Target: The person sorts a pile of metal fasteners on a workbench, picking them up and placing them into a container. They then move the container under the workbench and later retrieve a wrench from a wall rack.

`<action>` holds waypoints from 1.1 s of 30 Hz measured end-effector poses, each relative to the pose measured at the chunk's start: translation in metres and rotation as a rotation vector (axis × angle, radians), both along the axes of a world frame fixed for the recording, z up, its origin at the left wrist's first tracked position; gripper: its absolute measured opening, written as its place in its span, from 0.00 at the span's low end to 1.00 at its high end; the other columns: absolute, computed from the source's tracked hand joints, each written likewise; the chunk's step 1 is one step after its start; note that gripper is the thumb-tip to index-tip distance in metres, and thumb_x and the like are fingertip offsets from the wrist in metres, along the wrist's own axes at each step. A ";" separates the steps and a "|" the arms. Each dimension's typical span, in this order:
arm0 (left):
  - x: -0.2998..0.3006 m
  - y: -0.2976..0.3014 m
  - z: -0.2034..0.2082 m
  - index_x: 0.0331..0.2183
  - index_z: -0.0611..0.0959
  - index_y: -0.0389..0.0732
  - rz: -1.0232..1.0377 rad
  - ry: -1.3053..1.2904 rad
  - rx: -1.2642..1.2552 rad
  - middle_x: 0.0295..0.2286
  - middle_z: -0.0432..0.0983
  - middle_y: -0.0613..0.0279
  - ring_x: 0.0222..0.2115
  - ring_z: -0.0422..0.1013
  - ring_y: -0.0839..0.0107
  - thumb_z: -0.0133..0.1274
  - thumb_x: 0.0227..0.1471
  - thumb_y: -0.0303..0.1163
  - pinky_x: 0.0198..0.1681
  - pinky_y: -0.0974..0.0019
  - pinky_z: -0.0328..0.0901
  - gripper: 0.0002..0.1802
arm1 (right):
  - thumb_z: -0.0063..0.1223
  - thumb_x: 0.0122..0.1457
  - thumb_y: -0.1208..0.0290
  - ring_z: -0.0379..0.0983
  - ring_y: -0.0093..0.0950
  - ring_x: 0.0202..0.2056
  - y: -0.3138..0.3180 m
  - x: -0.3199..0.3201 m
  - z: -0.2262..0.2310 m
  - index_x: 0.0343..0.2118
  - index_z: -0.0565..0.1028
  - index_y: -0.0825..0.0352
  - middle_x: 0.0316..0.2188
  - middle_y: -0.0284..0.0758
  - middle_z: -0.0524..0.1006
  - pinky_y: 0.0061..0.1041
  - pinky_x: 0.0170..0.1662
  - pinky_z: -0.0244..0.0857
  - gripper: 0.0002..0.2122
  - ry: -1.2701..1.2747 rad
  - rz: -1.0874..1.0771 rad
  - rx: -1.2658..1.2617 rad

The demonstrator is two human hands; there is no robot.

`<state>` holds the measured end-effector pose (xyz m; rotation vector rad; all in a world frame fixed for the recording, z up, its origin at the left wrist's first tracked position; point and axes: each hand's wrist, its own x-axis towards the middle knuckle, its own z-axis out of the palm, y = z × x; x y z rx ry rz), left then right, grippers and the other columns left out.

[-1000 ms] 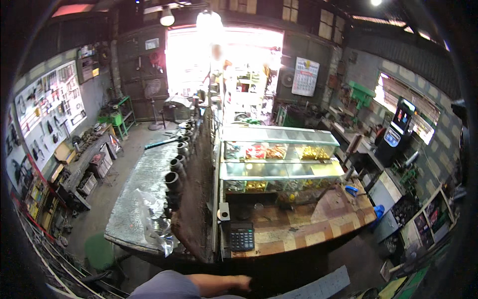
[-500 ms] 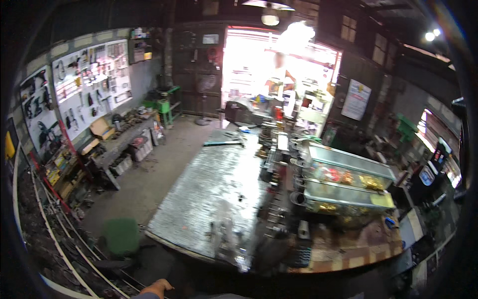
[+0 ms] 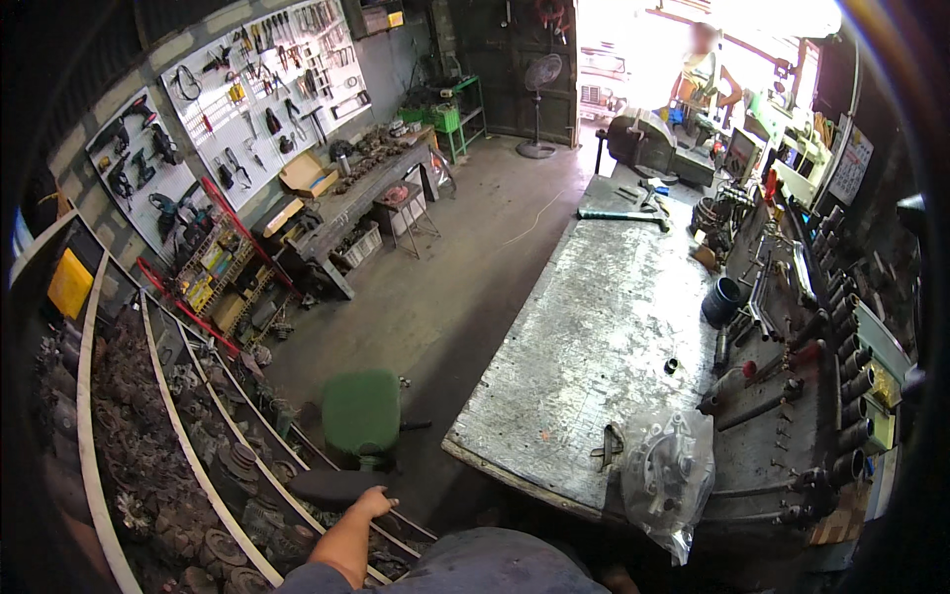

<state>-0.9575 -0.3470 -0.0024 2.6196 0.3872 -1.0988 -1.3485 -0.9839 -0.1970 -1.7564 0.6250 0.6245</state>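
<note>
The left hand (image 3: 374, 503) is held half-curled, seemingly empty, near a green-backed, black-seated chair (image 3: 361, 414) beside the silvery metal-topped workbench (image 3: 584, 337). No grasp seems begun; wider opening would be needed. The shadowed right hand (image 3: 618, 581) cannot be judged.

pretty clearly a mechanical workshop, pegboard (image 3: 226, 124) full of hand tools (image 3: 272, 121) far left, grimy metal parts (image 3: 148, 445) racked near left, metal-topped workbench (image 3: 584, 317) at right

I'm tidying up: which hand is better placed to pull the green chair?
Probably your left hand: it's near the green chair, which stands to your left; your right hand isn't clearly visible.
</note>
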 end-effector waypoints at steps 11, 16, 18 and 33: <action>0.043 0.065 -0.030 0.60 0.80 0.34 -0.148 0.484 0.066 0.59 0.77 0.43 0.60 0.73 0.50 0.71 0.52 0.53 0.62 0.53 0.68 0.43 | 0.44 0.73 0.57 0.76 0.38 0.57 0.046 0.093 0.033 0.56 0.81 0.64 0.57 0.41 0.80 0.39 0.61 0.68 0.20 0.602 0.053 -0.162; 0.151 0.122 -0.041 0.62 0.78 0.36 -0.285 0.340 -0.104 0.63 0.72 0.42 0.64 0.68 0.45 0.67 0.51 0.60 0.66 0.49 0.64 0.48 | 0.46 0.73 0.59 0.79 0.41 0.54 0.129 0.103 0.019 0.58 0.80 0.65 0.55 0.45 0.81 0.44 0.60 0.71 0.20 0.726 -0.247 0.076; 0.217 0.139 -0.038 0.61 0.80 0.37 -0.348 0.249 0.023 0.59 0.77 0.43 0.60 0.73 0.49 0.68 0.53 0.59 0.64 0.54 0.66 0.45 | 0.48 0.72 0.57 0.79 0.42 0.54 0.162 0.111 0.009 0.56 0.81 0.65 0.54 0.46 0.82 0.44 0.60 0.71 0.20 0.697 -0.209 0.077; 0.411 0.109 0.001 0.63 0.77 0.35 -0.507 0.073 -0.012 0.58 0.77 0.41 0.58 0.75 0.49 0.68 0.55 0.50 0.62 0.54 0.69 0.42 | 0.49 0.67 0.51 0.76 0.41 0.61 0.270 0.237 0.006 0.65 0.74 0.58 0.62 0.43 0.77 0.41 0.62 0.69 0.27 0.726 0.194 -0.074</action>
